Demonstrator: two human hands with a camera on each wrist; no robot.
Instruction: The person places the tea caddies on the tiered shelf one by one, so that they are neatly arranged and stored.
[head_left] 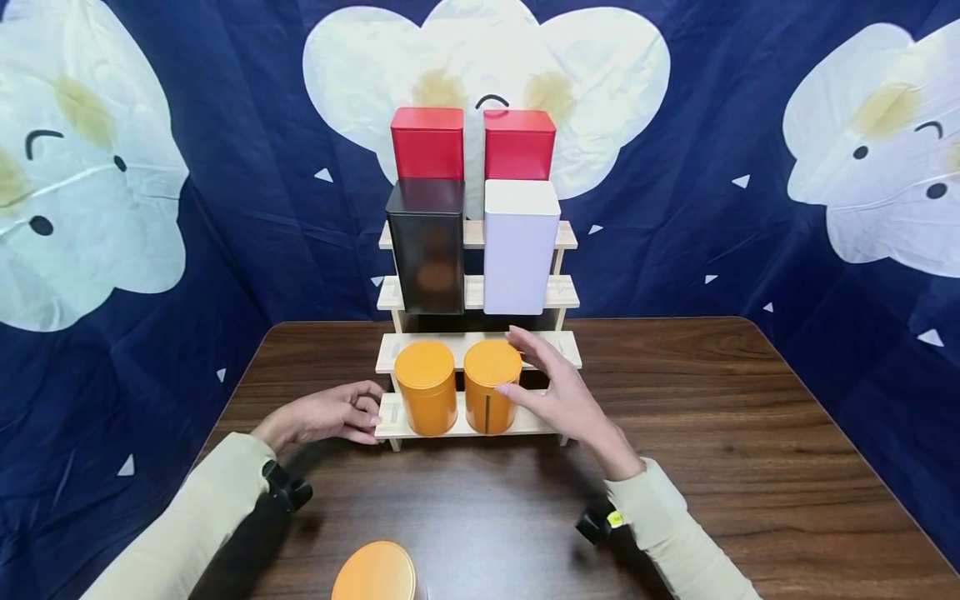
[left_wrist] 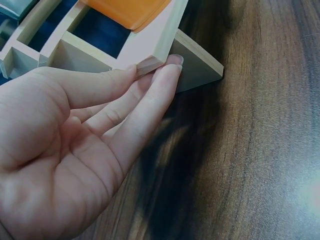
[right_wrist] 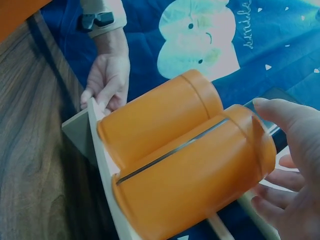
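Note:
Two orange round tins stand side by side on the lowest step of a tiered wooden display rack [head_left: 400, 427]. My left hand [head_left: 341, 413] pinches the left end of that step, the thumb at its upper edge and fingertips underneath, as the left wrist view shows. Around the lid of the right tin [head_left: 491, 400], my right hand [head_left: 558, 392] is spread, thumb in front and fingers behind, with a gap between palm and tin. A dark seam runs down this tin. The left tin [head_left: 426, 392] stands between it and my left hand.
Higher on the rack stand a black tin [head_left: 426, 250], a white tin [head_left: 521, 250] and two red tins [head_left: 427, 142] [head_left: 519, 143]. Another orange tin [head_left: 375, 573] is on the brown wooden table [head_left: 712, 417] near me. A blue curtain [head_left: 247, 167] with white cloud shapes surrounds the table.

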